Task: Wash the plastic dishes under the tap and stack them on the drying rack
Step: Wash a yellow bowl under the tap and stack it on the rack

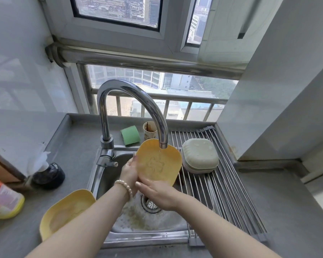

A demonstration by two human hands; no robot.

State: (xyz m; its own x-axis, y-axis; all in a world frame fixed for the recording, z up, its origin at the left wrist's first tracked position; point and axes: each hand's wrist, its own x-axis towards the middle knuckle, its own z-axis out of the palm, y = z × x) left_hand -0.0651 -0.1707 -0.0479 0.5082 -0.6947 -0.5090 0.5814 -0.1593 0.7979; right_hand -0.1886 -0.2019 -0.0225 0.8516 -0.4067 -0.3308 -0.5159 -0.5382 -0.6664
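1. While water falls from the tap (136, 101) onto the yellow plate (159, 162), the plate is held tilted over the sink (149, 220), its upper edge just under the spout and its face toward the camera.
2. Judgement on the step in hand: rinsing this plate. To do it well, turn the plate slowly so the stream sweeps the whole face, rub any film toward the lower edge, then flip it for the back. Keep it over the basin so runoff goes to the drain (151, 202).
3. Left hand (129, 171): at the plate's left edge, fingers extended up along the rim; it appears to steady and support the plate from the side. Whether the thumb wraps behind I cannot tell.
4. Right hand (157, 194): at the plate's lower edge, fingers laid fairly flat against it; it looks to be carrying the weight from below or rubbing. Grip behind the plate is hidden.
5. Neither hand is clenched; both look only moderately closed, conforming to the plate.
6. Second yellow plate (65, 213) lies on the counter (78, 161) left of the sink, apparently still unwashed.
7. Drying rack (218, 183) spans the sink's right side; pale dishes (199, 155) already sit on it, stacked upside down.
8. Risk: wet plastic is slippery; a firmer edge hold is advisable before moving to the rack.
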